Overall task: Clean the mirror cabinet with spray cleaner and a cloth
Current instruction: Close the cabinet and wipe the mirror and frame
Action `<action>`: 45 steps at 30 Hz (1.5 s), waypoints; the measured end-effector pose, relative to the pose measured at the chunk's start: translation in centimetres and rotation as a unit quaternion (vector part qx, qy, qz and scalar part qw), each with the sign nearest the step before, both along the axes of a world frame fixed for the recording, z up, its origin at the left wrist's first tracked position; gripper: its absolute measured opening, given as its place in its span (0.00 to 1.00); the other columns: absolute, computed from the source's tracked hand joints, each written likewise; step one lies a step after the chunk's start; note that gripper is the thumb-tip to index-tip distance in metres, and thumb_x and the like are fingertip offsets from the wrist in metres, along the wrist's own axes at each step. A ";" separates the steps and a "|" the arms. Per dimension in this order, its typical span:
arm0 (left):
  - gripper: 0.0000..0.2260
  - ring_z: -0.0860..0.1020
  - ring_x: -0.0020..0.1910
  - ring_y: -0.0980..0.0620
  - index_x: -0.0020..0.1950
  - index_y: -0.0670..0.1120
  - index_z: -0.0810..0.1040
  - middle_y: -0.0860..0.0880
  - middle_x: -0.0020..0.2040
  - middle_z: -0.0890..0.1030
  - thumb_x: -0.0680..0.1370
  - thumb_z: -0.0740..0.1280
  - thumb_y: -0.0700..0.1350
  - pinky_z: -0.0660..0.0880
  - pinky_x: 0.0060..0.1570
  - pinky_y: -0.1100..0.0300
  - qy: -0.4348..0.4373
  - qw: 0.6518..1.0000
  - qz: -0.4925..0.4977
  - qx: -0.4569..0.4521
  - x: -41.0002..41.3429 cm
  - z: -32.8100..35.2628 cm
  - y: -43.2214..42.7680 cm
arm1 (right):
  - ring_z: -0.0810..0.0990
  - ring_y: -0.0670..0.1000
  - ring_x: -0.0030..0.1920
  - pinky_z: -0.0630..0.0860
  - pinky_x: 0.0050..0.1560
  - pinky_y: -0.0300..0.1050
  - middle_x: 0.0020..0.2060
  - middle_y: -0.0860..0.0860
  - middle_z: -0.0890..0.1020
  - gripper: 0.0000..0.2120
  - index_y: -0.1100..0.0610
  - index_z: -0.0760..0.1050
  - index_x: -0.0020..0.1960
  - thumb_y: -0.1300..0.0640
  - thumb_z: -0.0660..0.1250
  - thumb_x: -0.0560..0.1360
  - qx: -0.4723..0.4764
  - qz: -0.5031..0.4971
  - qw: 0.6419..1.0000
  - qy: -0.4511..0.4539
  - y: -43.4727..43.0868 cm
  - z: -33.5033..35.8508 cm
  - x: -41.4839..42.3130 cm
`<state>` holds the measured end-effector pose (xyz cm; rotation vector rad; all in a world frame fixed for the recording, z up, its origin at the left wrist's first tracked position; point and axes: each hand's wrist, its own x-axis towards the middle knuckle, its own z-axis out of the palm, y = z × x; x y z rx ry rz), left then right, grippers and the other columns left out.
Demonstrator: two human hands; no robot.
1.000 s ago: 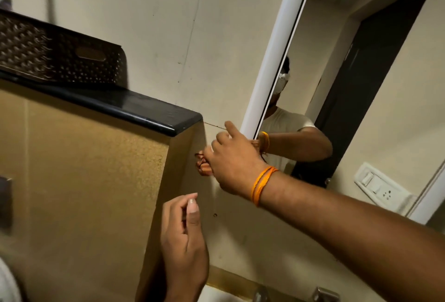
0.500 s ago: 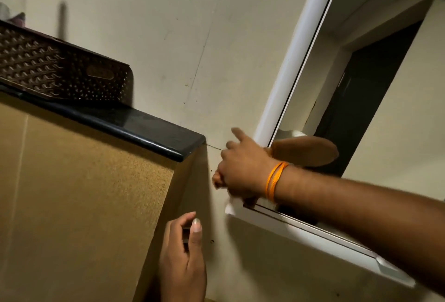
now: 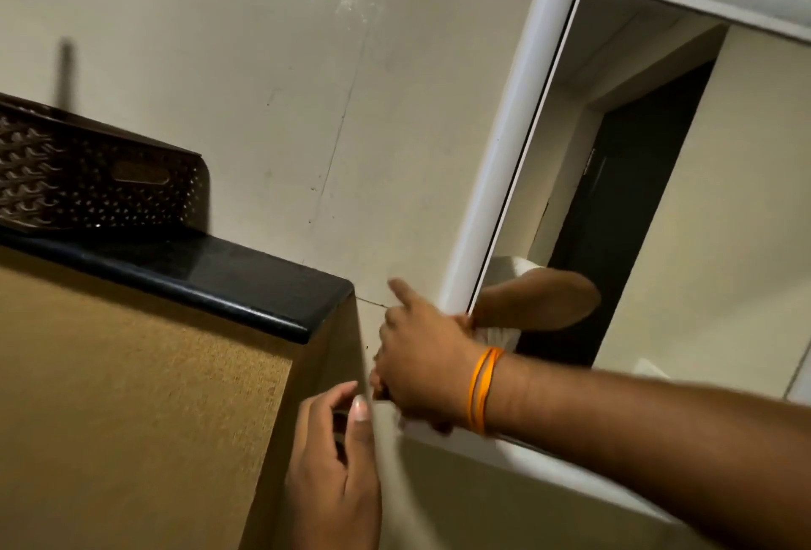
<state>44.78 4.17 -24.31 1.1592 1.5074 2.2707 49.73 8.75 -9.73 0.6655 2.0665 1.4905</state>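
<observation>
Mirror cabinet [image 3: 493, 181] at 2 o'clock, white frame; my right hand [image 3: 421, 356] at its 7 o'clock corner, fingers curled round bunched cloth [image 3: 378, 389], mostly hidden under palm; wiping frame corner, I judge; left hand [image 3: 338, 461] at 6 o'clock, loosely curled, empty; next: drag cloth along bottom rail, firm pressure; black ledge [image 3: 245, 286] at 9 o'clock.
</observation>
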 end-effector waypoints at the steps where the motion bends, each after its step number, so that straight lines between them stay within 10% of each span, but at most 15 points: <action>1: 0.18 0.74 0.48 0.64 0.53 0.62 0.71 0.64 0.50 0.73 0.71 0.51 0.68 0.67 0.39 0.66 -0.001 1.000 0.010 0.002 0.0 0.0 0.1 | 0.75 0.57 0.59 0.47 0.73 0.68 0.54 0.52 0.82 0.19 0.49 0.79 0.56 0.39 0.59 0.77 -0.016 0.005 1.000 0.001 0.1 -1.1 0.2; 10: 0.15 0.72 0.56 0.62 0.58 0.65 0.69 0.63 0.57 0.71 0.75 0.52 0.66 0.71 0.49 0.60 0.056 0.998 -0.011 -0.004 1.7 2.9 2.7 | 0.78 0.53 0.51 0.48 0.75 0.64 0.43 0.49 0.81 0.22 0.49 0.81 0.45 0.44 0.49 0.78 0.040 0.144 0.981 0.120 0.9 10.4 2.0; 18: 0.18 0.70 0.59 0.62 0.65 0.60 0.69 0.63 0.61 0.67 0.79 0.52 0.63 0.69 0.56 0.64 0.123 0.989 -0.005 0.077 1.1 10.5 2.7 | 0.76 0.51 0.56 0.47 0.75 0.63 0.44 0.46 0.81 0.24 0.48 0.80 0.48 0.38 0.49 0.77 0.216 0.065 0.969 0.101 0.5 26.3 1.8; 30: 0.07 0.74 0.52 0.62 0.56 0.61 0.71 0.58 0.57 0.73 0.81 0.57 0.51 0.69 0.44 0.70 0.040 0.994 -0.038 0.091 0.7 13.4 3.1 | 0.77 0.53 0.49 0.53 0.75 0.63 0.43 0.50 0.80 0.16 0.52 0.80 0.47 0.45 0.57 0.78 0.019 0.181 0.977 0.113 0.6 10.3 3.9; 38: 0.11 0.72 0.58 0.59 0.61 0.58 0.72 0.59 0.59 0.71 0.79 0.57 0.52 0.70 0.55 0.59 0.065 0.990 -0.002 0.125 1.5 16.3 2.8 | 0.76 0.51 0.57 0.53 0.74 0.63 0.49 0.46 0.80 0.16 0.46 0.78 0.52 0.39 0.56 0.77 0.133 0.134 0.975 0.113 -0.8 21.8 2.6; 45: 0.16 0.66 0.60 0.62 0.68 0.54 0.72 0.57 0.63 0.72 0.82 0.55 0.52 0.62 0.50 0.74 0.237 0.961 0.030 0.139 0.4 24.3 4.1 | 0.73 0.53 0.63 0.56 0.73 0.60 0.58 0.47 0.77 0.18 0.45 0.75 0.60 0.38 0.54 0.78 0.244 0.115 0.951 0.151 -1.1 31.5 3.1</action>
